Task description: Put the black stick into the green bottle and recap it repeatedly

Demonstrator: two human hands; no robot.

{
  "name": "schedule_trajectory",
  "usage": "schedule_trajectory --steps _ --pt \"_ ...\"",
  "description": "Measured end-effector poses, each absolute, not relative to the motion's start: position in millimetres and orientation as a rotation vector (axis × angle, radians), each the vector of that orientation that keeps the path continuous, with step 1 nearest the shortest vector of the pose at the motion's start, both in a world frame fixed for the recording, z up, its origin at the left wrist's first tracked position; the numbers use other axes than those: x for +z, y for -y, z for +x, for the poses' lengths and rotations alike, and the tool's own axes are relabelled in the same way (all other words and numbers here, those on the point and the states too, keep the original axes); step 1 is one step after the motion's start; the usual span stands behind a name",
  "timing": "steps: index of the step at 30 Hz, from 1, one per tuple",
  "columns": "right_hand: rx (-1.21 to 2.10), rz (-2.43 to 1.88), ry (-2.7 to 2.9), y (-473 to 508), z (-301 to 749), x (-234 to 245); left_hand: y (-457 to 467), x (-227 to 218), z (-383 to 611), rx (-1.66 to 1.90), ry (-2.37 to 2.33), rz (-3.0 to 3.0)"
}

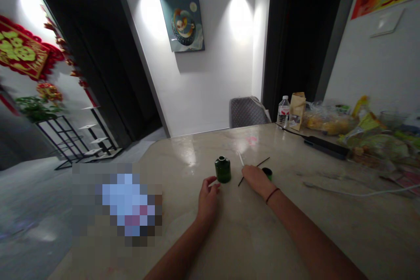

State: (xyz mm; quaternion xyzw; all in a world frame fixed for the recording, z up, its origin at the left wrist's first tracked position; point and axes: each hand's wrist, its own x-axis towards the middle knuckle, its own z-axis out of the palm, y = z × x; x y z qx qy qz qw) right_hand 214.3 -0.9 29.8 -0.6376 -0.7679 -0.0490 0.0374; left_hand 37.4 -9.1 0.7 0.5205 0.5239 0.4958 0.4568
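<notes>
A small dark green bottle (222,169) stands open on the pale marble table (229,236). My left hand (208,197) rests just in front of it to the left, fingers curled, the fingertips close to the bottle's base. My right hand (255,178) lies to the bottle's right and pinches a thin white stick (240,158) that points up and away. A thin dark stick (254,169) lies on the table by that hand, partly hidden under it. The bottle's green cap (268,172) sits just behind my right hand.
Along the table's right side lie a black bar-shaped device (325,146), a white cable (354,191), a water bottle (283,112), a paper bag (297,110) and several plastic food bags (370,138). A grey chair (246,112) stands at the far end.
</notes>
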Motion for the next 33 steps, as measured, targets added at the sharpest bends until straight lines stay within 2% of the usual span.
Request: schedule_trajectory --steps 9,17,27,33 --pt "-0.335 -1.821 2.358 -4 220 17 10 3 38 1.232 -1.288 1.256" --pt "-0.437 -1.775 2.159 -10 232 42 9 1 38 1.214 -1.302 1.278" --pt "0.174 -1.171 1.202 -14 237 60 9 1 38 1.198 -1.303 1.283" --pt "0.429 -0.868 0.766 -18 242 70 9 0 37 1.186 -1.301 1.304"
